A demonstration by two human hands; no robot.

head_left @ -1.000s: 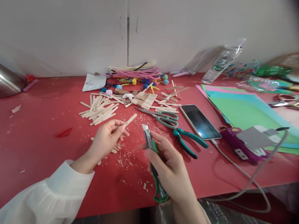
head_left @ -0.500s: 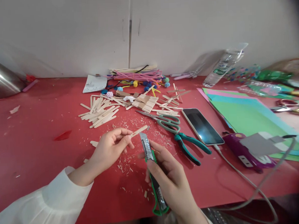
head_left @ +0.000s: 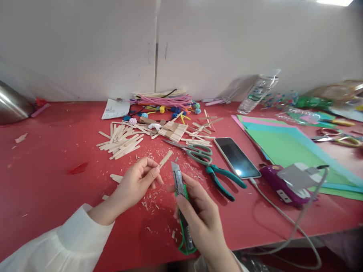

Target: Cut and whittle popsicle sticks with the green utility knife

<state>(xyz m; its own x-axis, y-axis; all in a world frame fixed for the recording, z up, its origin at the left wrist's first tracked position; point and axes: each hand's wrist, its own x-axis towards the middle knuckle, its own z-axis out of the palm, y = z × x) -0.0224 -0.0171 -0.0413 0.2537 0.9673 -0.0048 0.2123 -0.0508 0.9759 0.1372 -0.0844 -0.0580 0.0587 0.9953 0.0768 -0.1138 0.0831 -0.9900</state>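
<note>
While the thumb and fingers of my left hand (head_left: 138, 180) pinch a thin wooden stick (head_left: 166, 158), my right hand (head_left: 201, 215) is closed around a cutter knife (head_left: 179, 186). Its blade points to the far side, near the stick but apart from it. The near edge of the red table (head_left: 51, 173) runs close to the knife's green end. To the left, the surface spreads widely around a red scrap (head_left: 78, 168); to the right, the pliers (head_left: 229, 176) and phone (head_left: 238, 157) limit my room. Curly, pale shavings (head_left: 152, 199) lie between my hands, and flat, round-ended sticks (head_left: 121, 140) make a loose heap farther away.
</note>
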